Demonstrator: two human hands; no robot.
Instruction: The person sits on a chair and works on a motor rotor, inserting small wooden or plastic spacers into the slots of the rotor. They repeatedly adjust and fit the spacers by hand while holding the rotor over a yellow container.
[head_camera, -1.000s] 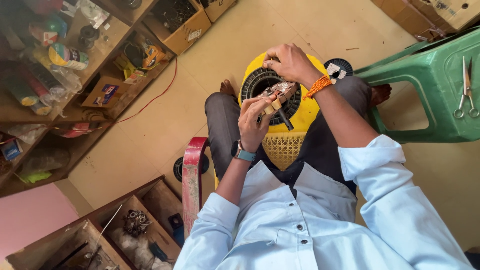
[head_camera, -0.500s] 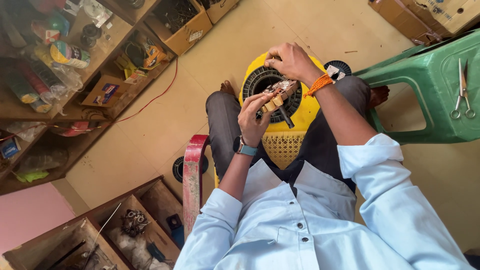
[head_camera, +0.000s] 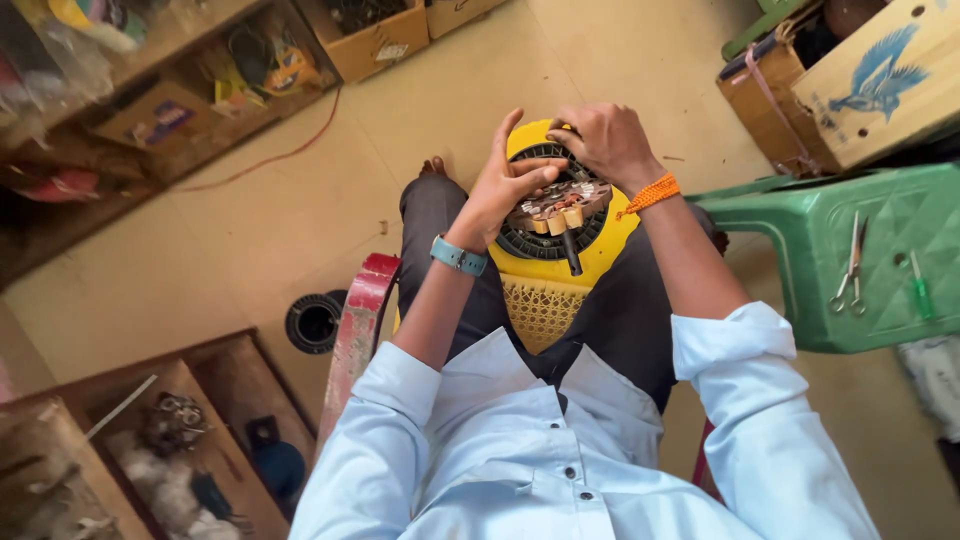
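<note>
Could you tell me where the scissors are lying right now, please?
In the head view, the scissors lie on the green plastic stool at the person's right, beside a small green-handled tool.

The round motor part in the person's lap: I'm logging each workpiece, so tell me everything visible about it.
The round motor part is a dark ring with brownish, copper-looking windings and pale tan slot pieces along its near edge. A dark shaft sticks out toward the person. It rests tilted on a yellow disc-shaped piece between the knees. The left hand grips its left side; the right hand covers its far edge.
</note>
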